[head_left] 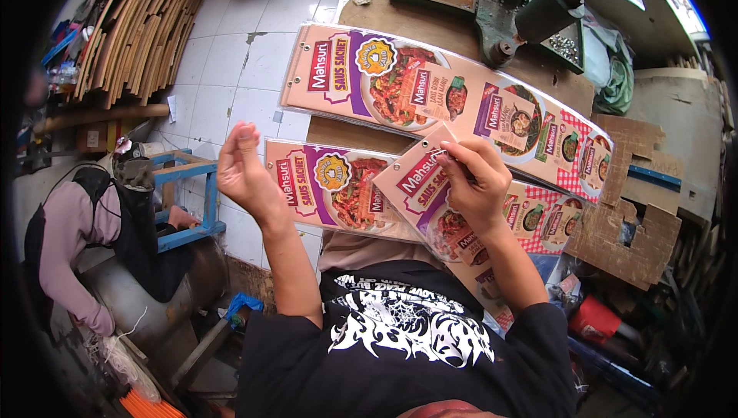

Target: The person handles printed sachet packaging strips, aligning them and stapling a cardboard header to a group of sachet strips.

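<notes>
I count three printed banners (346,72) (307,179) (419,187) (topmost ones only), two trays (430,6) (582,53) and one green press (538,18).

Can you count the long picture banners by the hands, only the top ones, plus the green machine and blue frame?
Banners lying flat: 2
Banner in the right hand: 1
Green machine: 1
Blue frame: 1
Total: 5
</notes>
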Tool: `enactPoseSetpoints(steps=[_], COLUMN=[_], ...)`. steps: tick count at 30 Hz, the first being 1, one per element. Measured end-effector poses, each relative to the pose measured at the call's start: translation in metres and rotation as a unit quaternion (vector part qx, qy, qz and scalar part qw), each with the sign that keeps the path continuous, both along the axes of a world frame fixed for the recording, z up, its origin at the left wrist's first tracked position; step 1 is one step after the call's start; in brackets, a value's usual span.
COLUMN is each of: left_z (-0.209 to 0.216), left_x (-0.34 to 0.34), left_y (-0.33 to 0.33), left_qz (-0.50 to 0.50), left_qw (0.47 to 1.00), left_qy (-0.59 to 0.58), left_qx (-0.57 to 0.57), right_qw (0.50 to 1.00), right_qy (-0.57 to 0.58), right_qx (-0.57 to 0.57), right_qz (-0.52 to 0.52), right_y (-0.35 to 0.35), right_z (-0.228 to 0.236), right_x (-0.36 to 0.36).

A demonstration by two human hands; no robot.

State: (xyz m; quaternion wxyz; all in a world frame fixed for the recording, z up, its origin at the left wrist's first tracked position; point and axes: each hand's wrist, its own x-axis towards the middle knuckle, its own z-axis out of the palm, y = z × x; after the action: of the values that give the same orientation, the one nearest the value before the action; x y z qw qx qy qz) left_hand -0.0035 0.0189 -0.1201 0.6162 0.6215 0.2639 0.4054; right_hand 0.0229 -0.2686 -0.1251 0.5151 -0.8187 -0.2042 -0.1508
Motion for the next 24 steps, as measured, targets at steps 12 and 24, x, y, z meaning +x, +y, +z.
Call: enactPoseSetpoints(steps=[12, 24], left_z=[-0.002, 0.013], left_x=[0.001, -0.004], left_y=[0.012, -0.092], left_qz=[0.103, -0.335], left_qw=[0.966, 0.91], left_qy=[0.1, 0.143], left_qx=[0.214, 0.199], right_qw=[1.0, 1.0], right_qy=[0.006, 0.003], right_qx=[0.0, -0.001], right_qz=[-0.003, -0.013], right_y=[-0.001, -0.002], right_z=[0.001, -0.002], right_x=[0.0, -0.002])
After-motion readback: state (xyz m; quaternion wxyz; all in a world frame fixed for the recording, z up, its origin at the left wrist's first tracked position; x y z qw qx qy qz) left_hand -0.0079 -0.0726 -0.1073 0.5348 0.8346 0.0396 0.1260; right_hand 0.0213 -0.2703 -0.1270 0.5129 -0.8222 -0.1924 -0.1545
